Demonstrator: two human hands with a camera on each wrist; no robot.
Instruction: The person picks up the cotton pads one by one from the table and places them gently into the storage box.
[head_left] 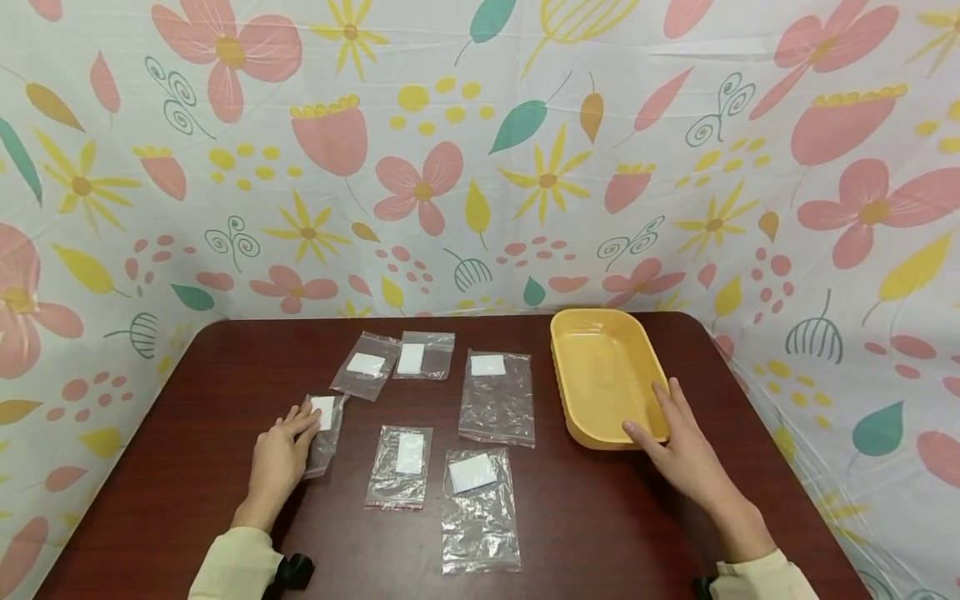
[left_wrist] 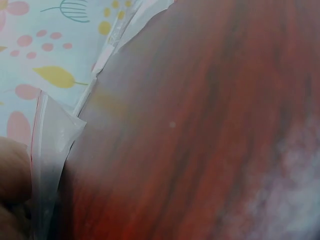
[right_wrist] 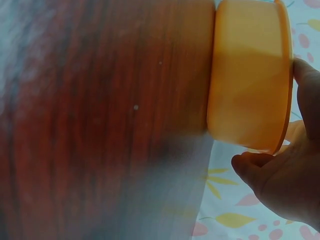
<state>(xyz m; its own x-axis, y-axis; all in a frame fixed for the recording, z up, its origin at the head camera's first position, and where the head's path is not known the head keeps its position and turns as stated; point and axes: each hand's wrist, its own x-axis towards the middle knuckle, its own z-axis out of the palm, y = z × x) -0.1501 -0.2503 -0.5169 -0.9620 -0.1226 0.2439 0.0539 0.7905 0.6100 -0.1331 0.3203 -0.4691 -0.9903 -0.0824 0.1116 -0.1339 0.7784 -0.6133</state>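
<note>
My left hand [head_left: 277, 454] lies over the leftmost clear zip bag [head_left: 322, 457], fingertips at the white card [head_left: 322, 412] in its upper part. In the left wrist view, part of that hand [left_wrist: 14, 172] shows at the left edge, right beside the raised zip bag [left_wrist: 47, 135]. At the right, a yellow plastic tray [head_left: 600, 375] sits on the table, and my right hand [head_left: 693, 458] holds its near right corner. The thumb [right_wrist: 305, 75] reaches over the rim, while curled fingertips [right_wrist: 245, 165] show by the outer wall.
Several other clear zip bags with white cards lie flat between the hands, among them a large bag [head_left: 497, 408], a front bag [head_left: 480, 533] and a smaller bag [head_left: 397, 487]. The dark red-brown table [head_left: 570, 533] ends at a floral cloth [head_left: 480, 167] behind.
</note>
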